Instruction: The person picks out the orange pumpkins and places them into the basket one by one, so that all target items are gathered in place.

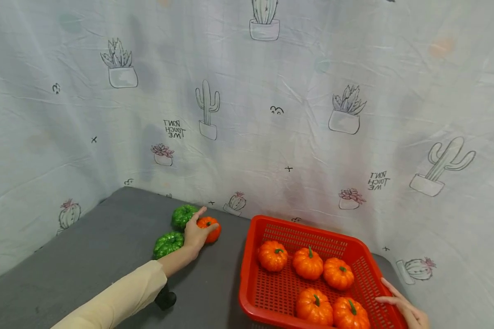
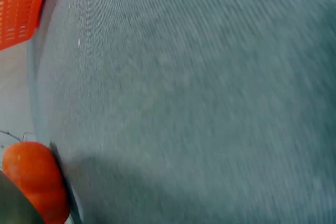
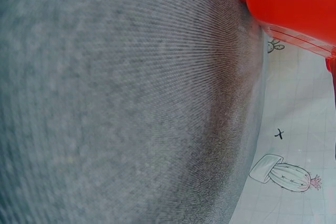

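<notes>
In the head view my left hand (image 1: 196, 234) holds a small orange pumpkin (image 1: 212, 232) at the back of the table, with the thumb across its near side and the index finger along its far side; the other fingers are hidden. The left wrist view shows this pumpkin (image 2: 35, 179) at the lower left edge. Two green pumpkins (image 1: 169, 244) (image 1: 184, 215) sit just left of the hand. My right hand (image 1: 409, 310) rests with its fingers lying fairly straight over the right rim of a red plastic basket (image 1: 247, 274), which contains several orange pumpkins (image 1: 308, 263).
A grey table (image 1: 119, 246) runs back to a white curtain (image 1: 247, 114) printed with cacti. A dark rounded object (image 1: 165, 299) shows beneath my left sleeve (image 1: 119, 297). The basket's red wall (image 3: 294, 3) appears at the upper right of the right wrist view.
</notes>
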Demonstrator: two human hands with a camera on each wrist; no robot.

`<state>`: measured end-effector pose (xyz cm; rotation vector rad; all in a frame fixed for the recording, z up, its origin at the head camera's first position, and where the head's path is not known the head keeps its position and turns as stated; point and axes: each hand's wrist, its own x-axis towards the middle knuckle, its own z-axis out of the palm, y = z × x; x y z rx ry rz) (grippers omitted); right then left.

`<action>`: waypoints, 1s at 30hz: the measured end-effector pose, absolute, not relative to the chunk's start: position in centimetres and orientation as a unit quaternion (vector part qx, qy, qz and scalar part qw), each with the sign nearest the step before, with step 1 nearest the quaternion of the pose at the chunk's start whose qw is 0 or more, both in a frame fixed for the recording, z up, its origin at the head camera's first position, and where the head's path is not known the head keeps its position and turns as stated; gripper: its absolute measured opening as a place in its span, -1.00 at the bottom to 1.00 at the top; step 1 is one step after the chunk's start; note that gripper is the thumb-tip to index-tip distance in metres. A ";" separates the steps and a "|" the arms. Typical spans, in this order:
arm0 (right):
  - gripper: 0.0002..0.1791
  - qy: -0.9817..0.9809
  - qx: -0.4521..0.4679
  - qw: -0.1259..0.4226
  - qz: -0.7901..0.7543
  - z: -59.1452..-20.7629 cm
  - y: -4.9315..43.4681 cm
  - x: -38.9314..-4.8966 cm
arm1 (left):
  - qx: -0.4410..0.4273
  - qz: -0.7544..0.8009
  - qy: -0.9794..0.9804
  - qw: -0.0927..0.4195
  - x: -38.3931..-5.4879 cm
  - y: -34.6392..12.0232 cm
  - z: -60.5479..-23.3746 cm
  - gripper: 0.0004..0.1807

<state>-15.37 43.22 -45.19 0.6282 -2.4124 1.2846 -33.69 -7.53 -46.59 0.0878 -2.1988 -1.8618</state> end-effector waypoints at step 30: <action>-0.47 -0.828 0.179 0.104 0.522 -44.9 43.5 -15.2 | 0.011 -0.617 -0.786 0.045 -34.2 -7.7 -46.4 -0.30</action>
